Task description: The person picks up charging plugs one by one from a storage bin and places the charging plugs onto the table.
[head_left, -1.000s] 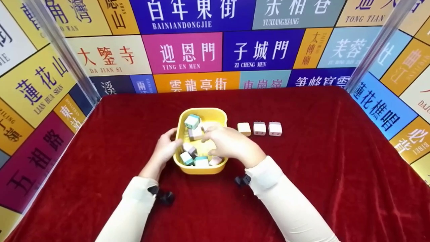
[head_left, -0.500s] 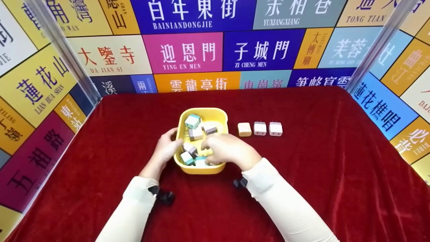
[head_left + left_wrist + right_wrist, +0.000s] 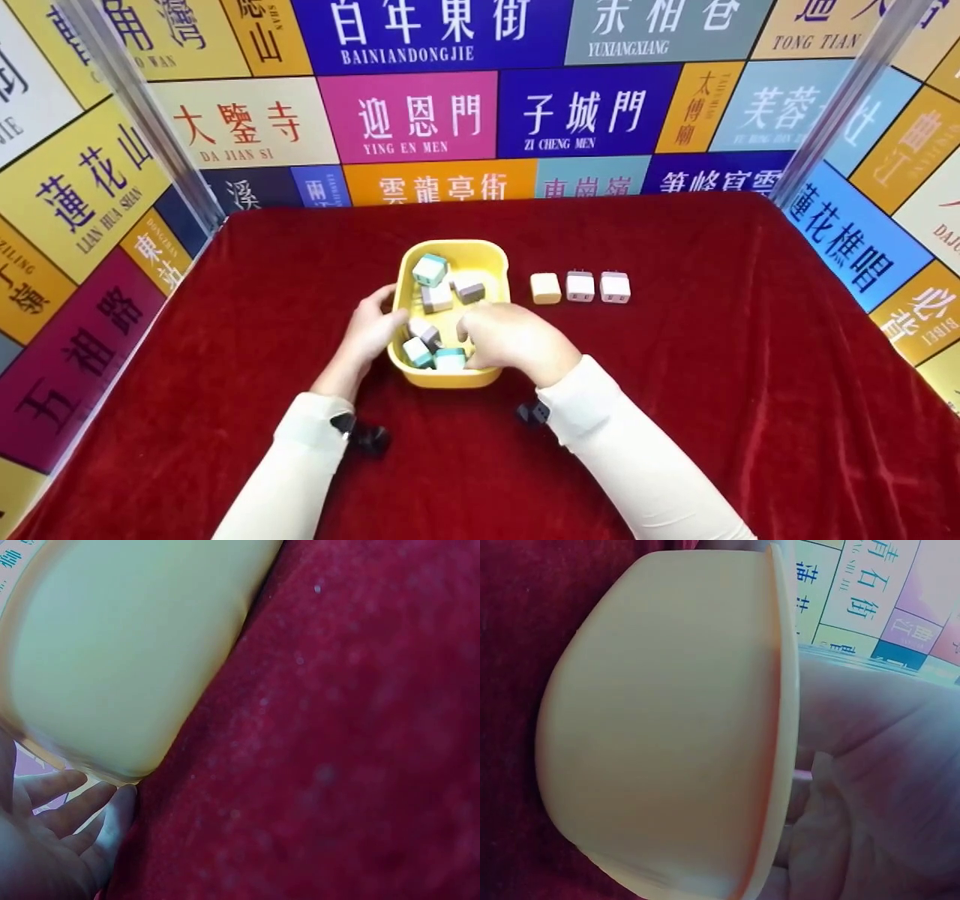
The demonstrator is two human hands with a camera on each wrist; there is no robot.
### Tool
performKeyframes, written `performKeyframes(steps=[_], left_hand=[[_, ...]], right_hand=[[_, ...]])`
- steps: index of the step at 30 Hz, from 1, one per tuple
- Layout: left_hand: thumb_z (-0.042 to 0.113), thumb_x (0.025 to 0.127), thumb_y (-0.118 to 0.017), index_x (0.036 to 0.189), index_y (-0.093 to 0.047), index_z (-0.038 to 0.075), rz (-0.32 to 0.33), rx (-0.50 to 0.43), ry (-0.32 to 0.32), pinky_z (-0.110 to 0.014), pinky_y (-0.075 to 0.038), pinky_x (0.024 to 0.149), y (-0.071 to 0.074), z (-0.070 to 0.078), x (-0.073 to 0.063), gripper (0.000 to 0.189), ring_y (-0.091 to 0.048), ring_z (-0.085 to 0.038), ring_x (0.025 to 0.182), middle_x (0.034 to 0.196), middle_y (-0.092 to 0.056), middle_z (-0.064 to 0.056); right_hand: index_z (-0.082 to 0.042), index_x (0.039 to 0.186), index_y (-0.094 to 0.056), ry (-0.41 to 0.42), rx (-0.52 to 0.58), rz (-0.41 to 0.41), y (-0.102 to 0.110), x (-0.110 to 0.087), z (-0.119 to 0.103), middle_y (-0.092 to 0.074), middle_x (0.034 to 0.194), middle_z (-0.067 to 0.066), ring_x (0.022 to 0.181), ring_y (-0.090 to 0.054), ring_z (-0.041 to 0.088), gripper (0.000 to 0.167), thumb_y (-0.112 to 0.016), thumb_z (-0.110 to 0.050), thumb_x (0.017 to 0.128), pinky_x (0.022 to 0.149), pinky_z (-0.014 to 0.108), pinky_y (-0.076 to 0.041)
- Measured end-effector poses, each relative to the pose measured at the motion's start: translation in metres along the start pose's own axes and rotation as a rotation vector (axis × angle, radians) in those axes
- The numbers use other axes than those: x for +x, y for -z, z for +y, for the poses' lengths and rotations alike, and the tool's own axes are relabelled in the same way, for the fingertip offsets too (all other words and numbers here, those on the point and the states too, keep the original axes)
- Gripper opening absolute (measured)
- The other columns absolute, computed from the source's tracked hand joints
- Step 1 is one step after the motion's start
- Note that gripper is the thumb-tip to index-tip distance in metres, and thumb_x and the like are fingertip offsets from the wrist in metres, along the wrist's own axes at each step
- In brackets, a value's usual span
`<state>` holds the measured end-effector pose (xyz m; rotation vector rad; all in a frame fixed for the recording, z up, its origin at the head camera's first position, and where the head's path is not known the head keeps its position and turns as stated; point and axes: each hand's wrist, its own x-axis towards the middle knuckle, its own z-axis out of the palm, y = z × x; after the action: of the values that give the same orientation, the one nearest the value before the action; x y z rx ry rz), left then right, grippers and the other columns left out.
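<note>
A yellow plastic basket [image 3: 450, 381] stands on the red cloth with several small plug chargers inside. My left hand [image 3: 371, 326] holds the basket's left side, thumb at the rim and fingers along the outer wall. My right hand [image 3: 510, 334] reaches over the right rim, fingers bent down inside the near right corner. Its fingertips are mostly hidden, so whether they pinch a charger is unclear. Close to them lies a white-and-green charger [image 3: 450, 358]. Other chargers inside include a green-and-white one [image 3: 430, 271] and a grey-and-white one [image 3: 470, 291]. The right wrist view shows mainly the basket's outer wall [image 3: 667, 720].
Right of the basket, a yellowish charger [image 3: 545, 288] and two white-and-grey chargers [image 3: 580, 286] stand in a row on the red cloth [image 3: 712, 315]. Panels printed with place names [image 3: 420, 120] rise behind the table and at both sides.
My right hand has drawn toward the basket's near right corner, uncovering the grey-and-white charger and covering a pale one there. My left hand and the basket stay put.
</note>
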<state>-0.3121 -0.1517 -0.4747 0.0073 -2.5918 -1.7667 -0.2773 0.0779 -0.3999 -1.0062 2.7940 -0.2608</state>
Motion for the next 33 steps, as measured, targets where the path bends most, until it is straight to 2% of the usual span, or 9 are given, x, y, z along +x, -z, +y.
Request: performKeyframes(steps=[6, 10, 16, 20, 23, 28, 30, 33], left_hand=[[0.004, 0.089, -0.059, 0.148, -0.060, 0.001, 0.008, 0.017, -0.012, -0.035, -0.051, 0.095, -0.0001, 0.0000, 0.0006, 0.059, -0.061, -0.028, 0.111, 0.127, -0.068, -0.021], [0.004, 0.089, -0.059, 0.149, -0.059, 0.001, 0.006, 0.020, -0.005, -0.036, -0.051, 0.095, -0.0003, 0.0001, 0.0007, 0.060, -0.061, -0.028, 0.111, 0.127, -0.068, -0.021], [0.004, 0.090, -0.060, 0.151, -0.057, 0.001, 0.002, 0.006, 0.004, -0.036, -0.051, 0.096, -0.0002, 0.0001, 0.0003, 0.061, -0.061, -0.028, 0.111, 0.128, -0.068, -0.022], [0.004, 0.089, -0.060, 0.150, -0.059, 0.001, 0.006, 0.002, -0.003, -0.035, -0.051, 0.095, -0.0002, 0.0002, 0.0002, 0.060, -0.062, -0.028, 0.111, 0.127, -0.068, -0.021], [0.004, 0.089, -0.060, 0.149, -0.059, 0.001, 0.006, 0.007, -0.006, -0.034, -0.051, 0.094, -0.0002, 0.0002, 0.0002, 0.060, -0.062, -0.028, 0.110, 0.126, -0.069, -0.021], [0.004, 0.090, -0.059, 0.150, -0.058, 0.001, 0.003, 0.003, 0.002, -0.035, -0.051, 0.095, 0.0002, 0.0000, 0.0001, 0.060, -0.061, -0.028, 0.111, 0.128, -0.068, -0.022], [0.004, 0.090, -0.059, 0.150, -0.058, 0.001, 0.003, 0.001, 0.001, -0.035, -0.051, 0.095, 0.0001, -0.0001, 0.0000, 0.060, -0.061, -0.028, 0.111, 0.128, -0.068, -0.022], [0.004, 0.091, -0.059, 0.149, -0.059, 0.001, 0.003, 0.000, -0.004, -0.034, -0.051, 0.094, -0.0003, -0.0004, -0.0001, 0.059, -0.061, -0.028, 0.110, 0.125, -0.068, -0.022]], right_hand=[[-0.012, 0.067, -0.058, -0.034, -0.146, 0.091, -0.0011, -0.0008, -0.0043, -0.053, 0.066, 0.003, 0.065, -0.052, 0.024, 0.035, -0.090, -0.022, 0.077, 0.064, 0.043, -0.048], [-0.015, 0.065, -0.053, -0.019, -0.176, 0.106, -0.0014, -0.0003, -0.0050, -0.047, 0.064, 0.000, 0.063, -0.050, 0.022, 0.039, -0.090, -0.022, 0.076, 0.062, 0.041, -0.045], [-0.013, 0.071, -0.060, -0.014, -0.195, 0.122, -0.0027, -0.0019, -0.0072, -0.059, 0.071, 0.004, 0.070, -0.058, 0.027, 0.033, -0.091, -0.023, 0.077, 0.068, 0.045, -0.051], [-0.011, 0.074, -0.067, -0.059, -0.259, 0.142, -0.0013, -0.0033, -0.0083, -0.068, 0.078, 0.008, 0.079, -0.065, 0.033, 0.032, -0.092, -0.030, 0.074, 0.073, 0.051, -0.054], [-0.011, 0.073, -0.066, -0.074, -0.285, 0.135, 0.0000, -0.0034, -0.0083, -0.069, 0.079, 0.008, 0.079, -0.066, 0.034, 0.032, -0.093, -0.029, 0.073, 0.073, 0.052, -0.055], [-0.013, 0.066, -0.059, 0.022, -0.301, 0.155, -0.0007, -0.0022, -0.0080, -0.063, 0.070, 0.007, 0.072, -0.063, 0.029, 0.029, -0.086, -0.015, 0.075, 0.077, 0.054, -0.053], [-0.013, 0.066, -0.059, 0.071, -0.270, 0.163, -0.0016, -0.0013, -0.0076, -0.061, 0.068, 0.006, 0.069, -0.059, 0.026, 0.026, -0.081, -0.007, 0.077, 0.074, 0.050, -0.053], [-0.013, 0.073, -0.067, 0.112, -0.202, 0.150, -0.0026, -0.0002, -0.0068, -0.062, 0.072, 0.004, 0.068, -0.055, 0.022, 0.017, -0.075, 0.001, 0.079, 0.068, 0.042, -0.051]])
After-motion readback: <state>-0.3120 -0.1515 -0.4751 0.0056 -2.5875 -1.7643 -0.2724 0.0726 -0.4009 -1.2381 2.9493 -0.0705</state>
